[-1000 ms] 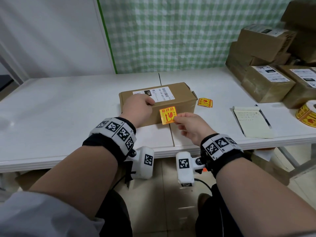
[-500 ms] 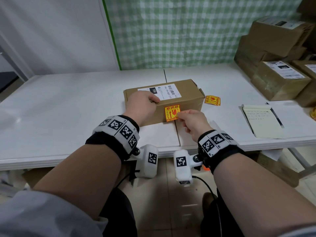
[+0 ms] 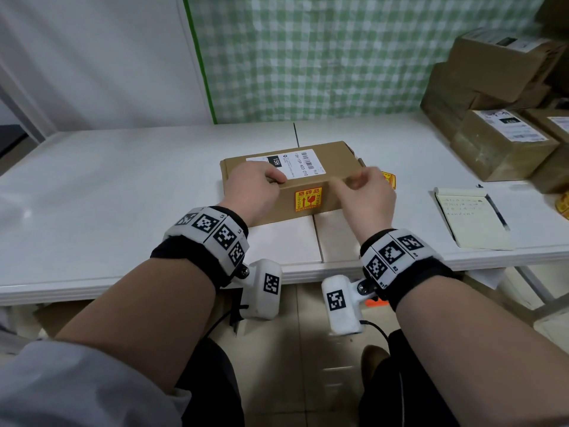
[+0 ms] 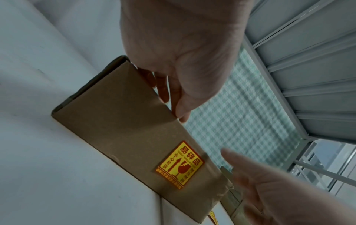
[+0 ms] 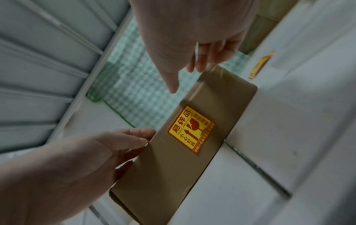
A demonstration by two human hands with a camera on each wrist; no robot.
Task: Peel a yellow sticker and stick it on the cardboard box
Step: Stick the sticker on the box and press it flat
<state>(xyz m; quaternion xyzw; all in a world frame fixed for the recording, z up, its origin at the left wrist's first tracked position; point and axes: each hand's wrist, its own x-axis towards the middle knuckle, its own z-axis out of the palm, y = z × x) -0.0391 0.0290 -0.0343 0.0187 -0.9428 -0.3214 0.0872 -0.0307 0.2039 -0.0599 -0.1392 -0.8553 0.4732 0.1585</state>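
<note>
The brown cardboard box (image 3: 335, 161) lies on the white table with a white shipping label on top. A yellow sticker (image 3: 308, 199) with red print is stuck flat on its front face, also clear in the wrist views (image 4: 180, 165) (image 5: 191, 129). My left hand (image 3: 255, 189) grips the box's top left edge, thumb on top beside the label. My right hand (image 3: 366, 192) hovers by the box's top right corner with loosely bent fingers, off the sticker. It is blurred and I see nothing held in it.
Another yellow sticker (image 3: 388, 177) lies on the table behind my right hand. A notepad (image 3: 471, 220) with a pen sits to the right. Stacked cardboard boxes (image 3: 498, 140) fill the back right. A sticker roll (image 3: 563, 204) peeks in at the right edge.
My right hand let go of the sticker and moved up and right to the box's right end. The sticker stays on the front face. My left hand kept its hold.
</note>
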